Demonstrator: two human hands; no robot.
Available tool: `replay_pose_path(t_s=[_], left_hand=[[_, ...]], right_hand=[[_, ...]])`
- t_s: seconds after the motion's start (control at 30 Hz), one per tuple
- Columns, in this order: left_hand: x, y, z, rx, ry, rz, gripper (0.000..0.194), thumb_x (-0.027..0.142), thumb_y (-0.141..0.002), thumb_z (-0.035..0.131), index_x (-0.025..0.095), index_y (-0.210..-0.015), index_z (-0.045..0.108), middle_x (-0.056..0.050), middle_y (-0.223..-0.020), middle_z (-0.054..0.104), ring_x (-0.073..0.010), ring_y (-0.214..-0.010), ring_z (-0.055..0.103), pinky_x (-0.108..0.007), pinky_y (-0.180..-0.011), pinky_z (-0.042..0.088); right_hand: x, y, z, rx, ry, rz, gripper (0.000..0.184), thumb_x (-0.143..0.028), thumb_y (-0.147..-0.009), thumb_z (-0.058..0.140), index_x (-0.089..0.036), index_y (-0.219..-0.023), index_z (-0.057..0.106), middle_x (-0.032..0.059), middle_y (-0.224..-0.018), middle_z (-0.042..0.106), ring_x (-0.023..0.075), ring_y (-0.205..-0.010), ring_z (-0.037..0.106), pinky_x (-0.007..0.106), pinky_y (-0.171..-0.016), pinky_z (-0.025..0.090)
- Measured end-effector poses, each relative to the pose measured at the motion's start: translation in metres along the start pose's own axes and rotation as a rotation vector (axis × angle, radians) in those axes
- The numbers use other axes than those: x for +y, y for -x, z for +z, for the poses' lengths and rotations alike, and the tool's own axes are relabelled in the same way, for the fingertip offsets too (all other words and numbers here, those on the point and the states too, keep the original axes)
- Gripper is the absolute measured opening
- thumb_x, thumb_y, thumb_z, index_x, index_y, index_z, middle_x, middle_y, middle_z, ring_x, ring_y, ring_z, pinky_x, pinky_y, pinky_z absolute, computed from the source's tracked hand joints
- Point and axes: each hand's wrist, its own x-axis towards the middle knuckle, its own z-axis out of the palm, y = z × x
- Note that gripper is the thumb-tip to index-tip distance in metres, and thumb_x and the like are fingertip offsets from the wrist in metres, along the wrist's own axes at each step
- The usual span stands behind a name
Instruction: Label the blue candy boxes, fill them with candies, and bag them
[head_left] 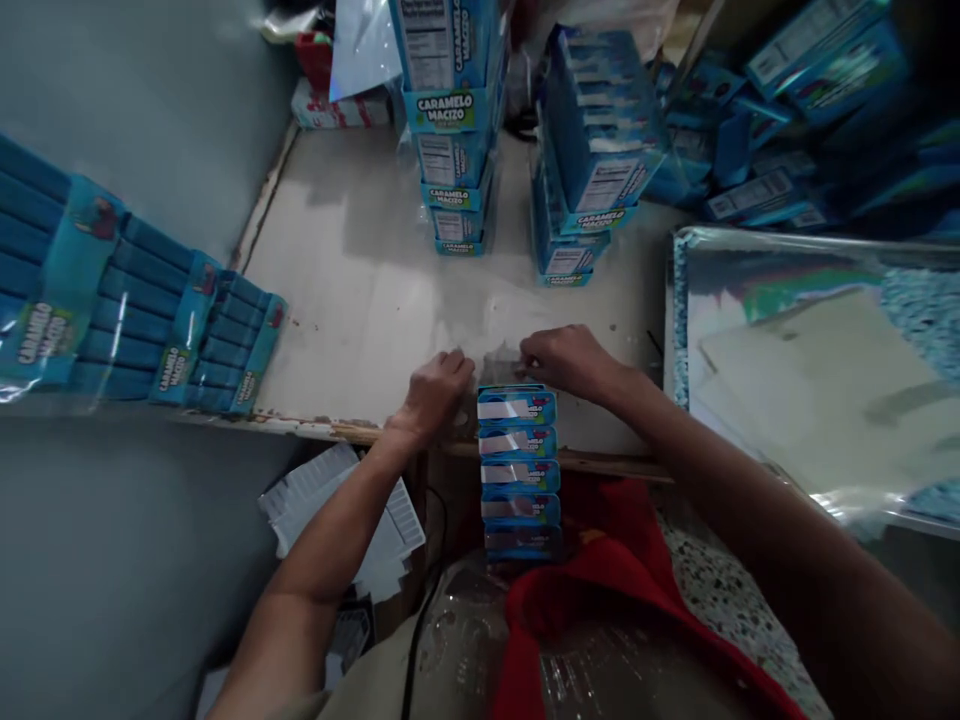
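Observation:
A row of blue candy boxes (517, 475) reaches from the table's front edge toward my body, between my forearms. Just beyond its far end, see-through plastic film (501, 362) lies bunched. My left hand (442, 385) is closed at the film's left side, with its fingertips pinched together. On the other side my right hand (566, 360) is closed too, pinching the film near the far end of the boxes. The fingertips of both hands are partly hidden.
Stacked "Caramelo Macizo" boxes (454, 170) and a second stack (589, 170) stand at the back of the white table (345, 300). Wrapped blue packs (142, 290) line the left wall. On the right is a foil-edged tray (679, 320) with pale sheets; white plastic trays (345, 510) lie below.

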Motion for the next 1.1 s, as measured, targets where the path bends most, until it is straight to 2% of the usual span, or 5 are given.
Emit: replay_pose_path(t_s=[0.13,0.47,0.77,1.0,1.1], left_hand=[[0.011,0.004,-0.001,0.016,0.048,-0.066,0.02,0.013,-0.106,0.058,0.018,-0.105,0.078,-0.011,-0.099,0.07,-0.0247,-0.092,0.068,-0.032,-0.07,0.043],[0.025,0.027,-0.067,0.02,0.146,-0.059,0.026,0.018,-0.107,0.057,0.016,-0.096,0.08,-0.011,-0.102,0.071,-0.0212,-0.089,0.068,-0.03,-0.073,0.048],[0.058,0.056,-0.061,0.49,0.31,-0.38,0.015,0.017,-0.1,0.068,0.02,-0.086,0.072,-0.005,-0.09,0.071,-0.019,-0.083,0.068,-0.029,-0.073,0.047],[0.067,0.056,-0.024,1.099,0.319,-0.168,0.022,0.017,-0.103,0.073,0.021,-0.081,0.071,-0.001,-0.078,0.068,-0.012,-0.07,0.064,-0.024,-0.067,0.047],[0.064,0.062,-0.007,1.177,0.316,-0.095,0.011,0.014,-0.099,0.078,0.023,-0.092,0.076,-0.002,-0.083,0.073,-0.0123,-0.071,0.067,-0.025,-0.069,0.049]], right_hand=[[-0.001,0.029,-0.005,-0.024,-0.071,0.107,0.02,-0.024,-0.101,0.064,-0.022,-0.103,0.084,0.0095,-0.112,0.085,0.0266,-0.101,0.077,0.031,-0.072,0.039],[-0.026,0.054,-0.039,0.069,-0.192,0.293,0.025,-0.03,-0.101,0.065,-0.026,-0.104,0.089,0.0084,-0.101,0.086,0.0311,-0.099,0.08,0.036,-0.078,0.053],[-0.061,0.095,-0.031,0.431,-0.228,0.34,0.04,-0.033,-0.107,0.049,-0.025,-0.108,0.088,0.0105,-0.105,0.085,0.0272,-0.096,0.081,0.036,-0.083,0.061],[-0.068,0.102,0.021,1.116,-0.099,0.076,0.023,-0.024,-0.11,0.064,-0.022,-0.098,0.084,0.0046,-0.093,0.083,0.0136,-0.078,0.075,0.024,-0.068,0.053],[-0.067,0.107,0.032,1.192,-0.07,0.002,0.014,-0.018,-0.107,0.069,-0.022,-0.101,0.081,0.0033,-0.095,0.084,0.0116,-0.078,0.075,0.023,-0.068,0.051]])
